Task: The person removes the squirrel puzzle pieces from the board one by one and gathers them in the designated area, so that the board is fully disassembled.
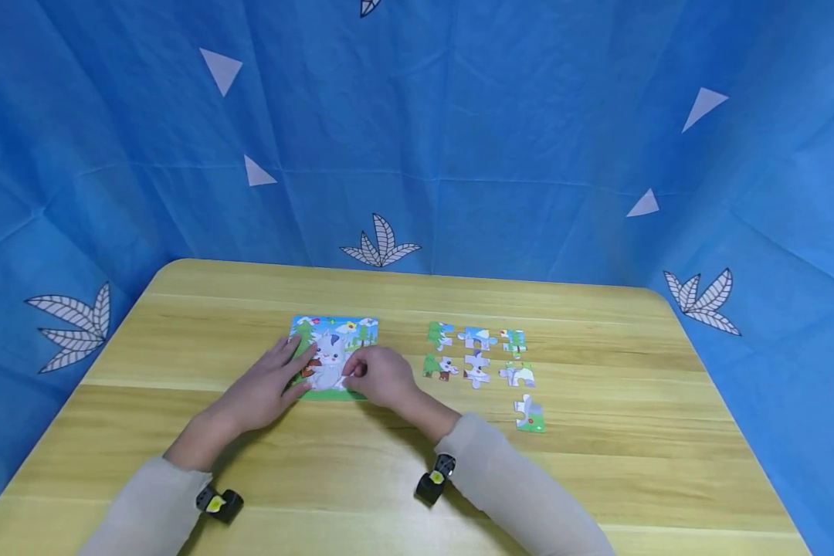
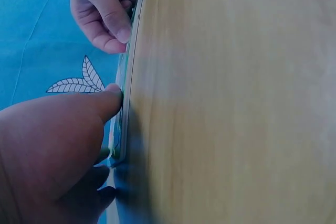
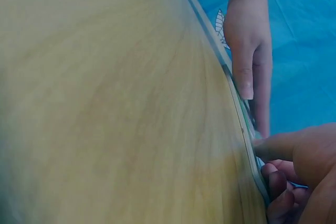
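A small rectangular jigsaw puzzle (image 1: 330,357) with a white cartoon animal, trees and grass lies flat at the table's centre left. My left hand (image 1: 267,382) rests with spread fingers across its left side. On the lower right of the picture, my right hand (image 1: 382,374) has curled fingers, thumb and forefinger pinching at a puzzle piece that they mostly hide. Both wrist views look along the tabletop; the left one shows my left thumb (image 2: 107,103) on the puzzle's near edge and my right hand (image 2: 105,11) beyond it.
Several loose puzzle pieces lie right of the puzzle, spaced apart in two rows, among them a tree piece (image 1: 440,333). A single grass-cornered piece (image 1: 533,423) lies nearer. Blue cloth (image 1: 431,116) hangs behind the wooden table (image 1: 632,463).
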Motion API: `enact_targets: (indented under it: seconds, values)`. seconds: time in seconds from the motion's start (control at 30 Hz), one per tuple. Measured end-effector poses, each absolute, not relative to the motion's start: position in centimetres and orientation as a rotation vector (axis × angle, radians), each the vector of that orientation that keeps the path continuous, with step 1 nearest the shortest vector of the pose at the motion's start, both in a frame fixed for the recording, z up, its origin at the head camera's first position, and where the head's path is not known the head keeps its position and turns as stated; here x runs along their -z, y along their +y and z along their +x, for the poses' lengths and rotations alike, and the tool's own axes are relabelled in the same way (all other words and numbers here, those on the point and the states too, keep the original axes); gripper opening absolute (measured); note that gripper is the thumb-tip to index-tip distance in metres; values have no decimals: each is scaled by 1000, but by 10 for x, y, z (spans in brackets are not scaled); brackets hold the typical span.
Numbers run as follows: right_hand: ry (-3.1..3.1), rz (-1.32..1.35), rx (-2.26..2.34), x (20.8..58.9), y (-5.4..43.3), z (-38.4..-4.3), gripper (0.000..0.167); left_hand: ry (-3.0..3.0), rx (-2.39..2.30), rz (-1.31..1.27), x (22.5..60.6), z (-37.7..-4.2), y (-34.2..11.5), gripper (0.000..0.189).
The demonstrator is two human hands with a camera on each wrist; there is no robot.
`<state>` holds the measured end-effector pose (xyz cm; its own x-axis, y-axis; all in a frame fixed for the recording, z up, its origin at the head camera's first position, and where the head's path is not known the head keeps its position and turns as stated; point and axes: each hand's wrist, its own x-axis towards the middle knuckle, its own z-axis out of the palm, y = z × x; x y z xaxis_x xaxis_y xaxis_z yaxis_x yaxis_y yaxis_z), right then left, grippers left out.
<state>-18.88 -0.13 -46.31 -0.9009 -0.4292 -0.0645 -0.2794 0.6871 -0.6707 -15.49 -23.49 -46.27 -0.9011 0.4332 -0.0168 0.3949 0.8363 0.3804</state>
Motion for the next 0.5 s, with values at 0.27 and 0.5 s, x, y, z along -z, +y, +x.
enact_targets:
  seconds: [0.27, 0.5]
  values:
    - [2666, -574, 1014, 460, -3, -189, 8, 2898, -561, 690, 464, -152, -235, 56]
    - [2656, -567, 992, 460, -3, -192, 7, 2901, -587, 670, 469, -153, -236, 58]
